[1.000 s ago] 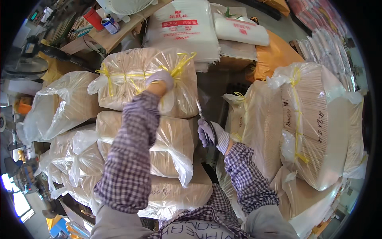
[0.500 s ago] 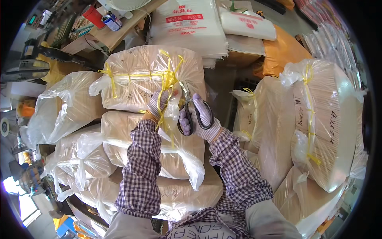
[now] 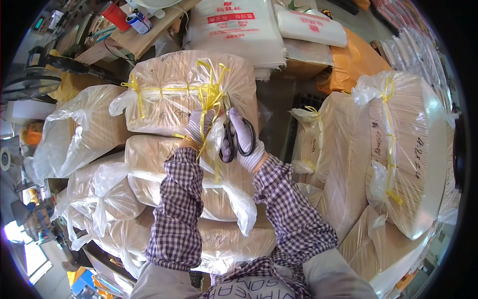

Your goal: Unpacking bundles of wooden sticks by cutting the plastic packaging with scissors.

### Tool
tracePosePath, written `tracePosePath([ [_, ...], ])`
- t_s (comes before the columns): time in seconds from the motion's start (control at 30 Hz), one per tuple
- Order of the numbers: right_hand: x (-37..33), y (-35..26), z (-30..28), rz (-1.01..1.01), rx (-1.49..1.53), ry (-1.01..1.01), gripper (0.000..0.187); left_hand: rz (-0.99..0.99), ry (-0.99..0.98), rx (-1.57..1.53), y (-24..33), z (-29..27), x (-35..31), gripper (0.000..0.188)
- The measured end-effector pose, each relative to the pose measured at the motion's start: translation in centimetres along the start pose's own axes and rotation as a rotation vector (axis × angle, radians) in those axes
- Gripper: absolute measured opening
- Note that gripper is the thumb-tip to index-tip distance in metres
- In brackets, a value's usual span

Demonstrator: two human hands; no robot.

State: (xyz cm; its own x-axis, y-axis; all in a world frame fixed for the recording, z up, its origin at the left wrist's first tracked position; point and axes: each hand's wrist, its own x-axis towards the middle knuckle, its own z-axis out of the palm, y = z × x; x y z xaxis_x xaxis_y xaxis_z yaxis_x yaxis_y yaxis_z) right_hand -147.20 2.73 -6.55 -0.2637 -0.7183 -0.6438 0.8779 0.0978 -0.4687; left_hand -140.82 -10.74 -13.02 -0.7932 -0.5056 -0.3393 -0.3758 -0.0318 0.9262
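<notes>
My left hand, in a striped glove, is closed around the yellow plastic twine where it hangs from a knotted cluster. That cluster lies on a bundle of brown cardboard wrapped in clear plastic. In my right hand, gloved alike, is a pair of scissors with black loop handles. Its blades point away from me and reach up beside the knot; whether they touch the twine I cannot tell. A gathered end of clear plastic hangs between my hands.
More plastic-wrapped bundles lie nearer me and to the left. Others tied with yellow twine stand on the right. Behind are stacked white plastic bags, an orange sack, and a wooden table with a red cup. A fan is far left.
My right hand has moved slightly left and away from me, bringing the blades closer to the knot. The scissor handles have drawn nearer together. My left hand keeps its grip on the twine.
</notes>
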Motion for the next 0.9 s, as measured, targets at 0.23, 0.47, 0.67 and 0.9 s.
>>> tracePosePath([
  [0.23,1.7,0.7,0.2,-0.016,-0.225,0.133,0.045,0.129,0.104,-0.007,0.3,0.8,0.1,0.031],
  [0.47,-0.8,0.2,-2.4,-0.01,-0.379,0.13,0.052,0.107,-0.034,-0.043,0.4,1.1,0.2,0.039],
  [0.67,-8.2,-0.5,-7.2,0.021,-0.097,0.033,0.059,-0.209,0.067,-0.549,0.6,1.5,1.8,0.046],
  [0.9,-15.6,1.7,-10.8,-0.002,-0.163,0.005,0.055,-0.347,0.123,0.367,5.0,4.1,8.5,0.058],
])
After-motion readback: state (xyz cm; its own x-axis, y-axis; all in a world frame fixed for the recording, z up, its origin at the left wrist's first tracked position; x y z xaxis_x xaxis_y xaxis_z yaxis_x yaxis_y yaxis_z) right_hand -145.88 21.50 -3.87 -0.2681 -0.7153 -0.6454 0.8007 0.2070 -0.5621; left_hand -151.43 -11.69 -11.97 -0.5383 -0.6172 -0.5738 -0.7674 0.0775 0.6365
